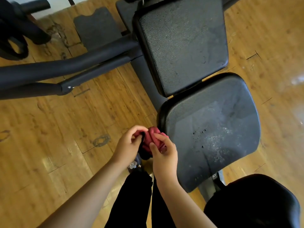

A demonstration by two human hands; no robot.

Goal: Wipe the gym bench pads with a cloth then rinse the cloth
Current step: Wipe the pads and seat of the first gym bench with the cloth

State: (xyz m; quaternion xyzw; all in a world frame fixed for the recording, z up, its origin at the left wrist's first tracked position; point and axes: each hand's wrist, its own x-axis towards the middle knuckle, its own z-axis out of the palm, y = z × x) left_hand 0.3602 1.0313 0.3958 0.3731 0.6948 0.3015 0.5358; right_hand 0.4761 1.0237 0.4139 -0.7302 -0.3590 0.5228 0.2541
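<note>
You hold the red cloth (152,139) bunched up between both hands, just beside the left edge of the seat pad (213,129). Your left hand (129,143) pinches one end with curled fingers. Your right hand (164,156) grips the other side, thumb on top. The seat pad lies to the right of the cloth, so your right hand is nearer. Both arms reach forward, hands turned in.

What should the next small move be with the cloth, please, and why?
Probably lay the cloth on the seat pad and wipe it: the left hand and right hand hold the cloth bunched beside the pad's edge, and pale specks dot its surface.
</note>
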